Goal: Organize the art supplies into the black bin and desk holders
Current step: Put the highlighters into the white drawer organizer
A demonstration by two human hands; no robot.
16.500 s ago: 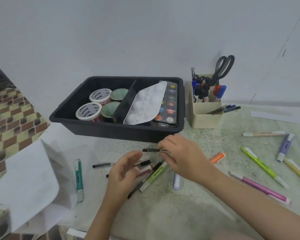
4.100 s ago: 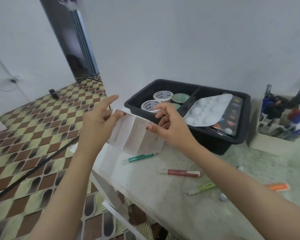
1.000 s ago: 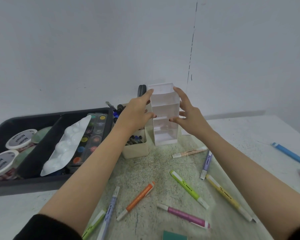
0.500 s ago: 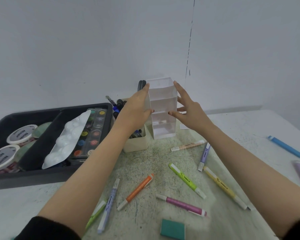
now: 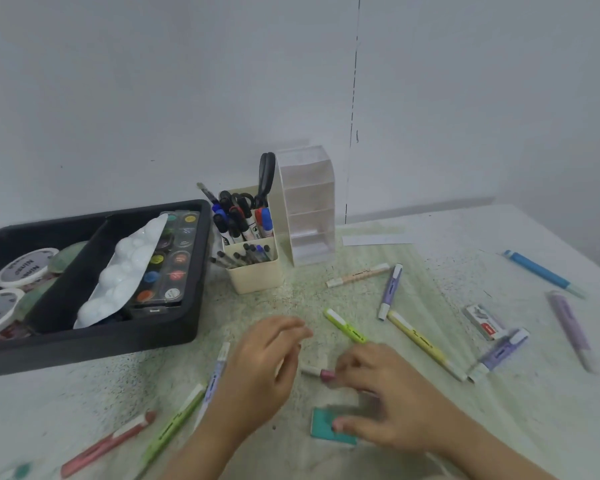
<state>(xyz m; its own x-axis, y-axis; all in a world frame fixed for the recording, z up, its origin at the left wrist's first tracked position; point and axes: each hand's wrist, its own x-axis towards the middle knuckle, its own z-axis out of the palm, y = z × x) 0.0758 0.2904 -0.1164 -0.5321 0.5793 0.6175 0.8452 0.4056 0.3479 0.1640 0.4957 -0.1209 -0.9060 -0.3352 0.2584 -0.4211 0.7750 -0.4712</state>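
Nearest the viewer, two bare forearms extend over a speckled pale-green worktop (image 5: 291,296). The left hand (image 5: 260,368) hovers with its fingers loosely curved and nothing in it. The right hand (image 5: 378,400) is blurred. Its fingertips are at the end of a pink marker (image 5: 315,372) and its thumb lies over a teal block (image 5: 321,427), but whether it grips either cannot be told. The pink marker lies between the two hands.

A lilac pen (image 5: 220,362) runs partly under the left hand. A green highlighter (image 5: 174,424) and a red pen (image 5: 108,445) lie to its left.

Just beyond the right hand are a second green highlighter (image 5: 345,325) and a yellow highlighter (image 5: 420,342), then a purple highlighter (image 5: 388,292) and a peach pen (image 5: 357,275). Farther right lie a small eraser box (image 5: 484,322), a purple marker (image 5: 499,353), a long lilac marker (image 5: 572,330) and a blue pen (image 5: 541,273). The blue pen is near the worktop's slanting right edge.

A bare stretch of worktop lies open between the hands and the holders.

At the left, the black bin (image 5: 94,337) holds paint tubs (image 5: 26,266) in its left compartment. Its right compartment holds a white palette (image 5: 125,271) lying over a watercolour set (image 5: 174,258). Just right of the bin stands a beige holder (image 5: 253,278) packed with pens and scissors (image 5: 266,178). A clear holder (image 5: 309,202) stands upright beside it, by the grey wall.
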